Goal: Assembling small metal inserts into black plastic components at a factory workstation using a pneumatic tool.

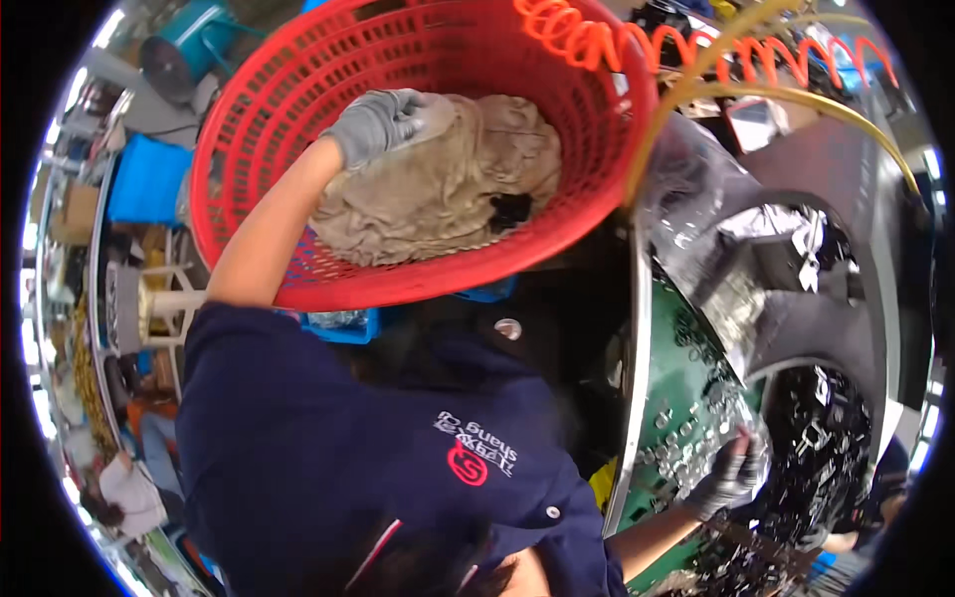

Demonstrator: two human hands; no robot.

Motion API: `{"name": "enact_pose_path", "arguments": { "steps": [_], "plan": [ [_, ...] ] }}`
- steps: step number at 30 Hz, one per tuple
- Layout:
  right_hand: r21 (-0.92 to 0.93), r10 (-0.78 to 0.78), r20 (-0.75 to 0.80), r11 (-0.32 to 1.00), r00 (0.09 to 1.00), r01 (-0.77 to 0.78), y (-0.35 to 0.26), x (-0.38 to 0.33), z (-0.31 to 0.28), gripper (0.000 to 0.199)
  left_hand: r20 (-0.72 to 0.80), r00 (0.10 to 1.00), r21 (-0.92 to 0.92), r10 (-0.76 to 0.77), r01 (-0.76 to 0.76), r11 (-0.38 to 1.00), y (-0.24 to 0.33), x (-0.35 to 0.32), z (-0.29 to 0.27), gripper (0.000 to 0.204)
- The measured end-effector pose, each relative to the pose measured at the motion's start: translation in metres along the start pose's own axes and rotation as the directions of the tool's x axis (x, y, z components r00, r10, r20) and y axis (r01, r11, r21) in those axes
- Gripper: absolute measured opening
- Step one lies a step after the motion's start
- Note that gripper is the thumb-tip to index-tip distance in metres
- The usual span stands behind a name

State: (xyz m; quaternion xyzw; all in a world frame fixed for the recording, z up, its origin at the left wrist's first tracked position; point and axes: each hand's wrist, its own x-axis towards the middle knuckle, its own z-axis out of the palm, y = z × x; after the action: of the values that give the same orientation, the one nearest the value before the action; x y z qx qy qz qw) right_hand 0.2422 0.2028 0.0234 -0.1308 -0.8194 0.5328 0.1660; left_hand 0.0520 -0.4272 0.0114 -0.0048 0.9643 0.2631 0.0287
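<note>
My left hand, in a grey glove, is inside a large red plastic basket. Its curled fingers grip the upper edge of a crumpled beige cloth, which is slightly blurred there. The cloth lies bunched in the basket, with a dark patch near its right side. Off to the lower right, over a green tabletop, is my right hand, gloved in grey with bare fingertips. Its fingers are bent round a clear plastic bag. Beside it lie several small clear ring-like pieces.
Many small black parts cover the table's right side. Grey machine panels with cut-outs rise beyond. An orange coiled hose and a yellow hose hang across the upper right. Blue bins and a white stool stand left.
</note>
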Motion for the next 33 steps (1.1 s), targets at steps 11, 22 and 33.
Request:
{"name": "enact_pose_path", "arguments": {
  "steps": [11, 22, 33],
  "plan": [
    [-0.331, 0.185, 0.266, 0.939, 0.946, -0.09, 0.015, -0.035, 0.083, 0.029, -0.001, 0.71, 0.549, -0.704, 0.589, 0.593, -0.224, -0.035, 0.034, 0.072],
    [-0.577, 0.079, 0.123, 0.817, 0.989, 0.006, 0.005, -0.045, 0.068, 0.014, -0.033, 0.824, 0.789, -0.566, 0.369, 0.492, -0.26, -0.013, 0.065, 0.055],
    [-0.679, -0.063, -0.025, 0.734, 0.998, 0.029, -0.009, -0.018, 0.066, 0.012, 0.01, 1.0, -0.708, 0.018, -0.006, 0.706, 0.011, -0.047, -0.08, 0.051]
  ]
}}
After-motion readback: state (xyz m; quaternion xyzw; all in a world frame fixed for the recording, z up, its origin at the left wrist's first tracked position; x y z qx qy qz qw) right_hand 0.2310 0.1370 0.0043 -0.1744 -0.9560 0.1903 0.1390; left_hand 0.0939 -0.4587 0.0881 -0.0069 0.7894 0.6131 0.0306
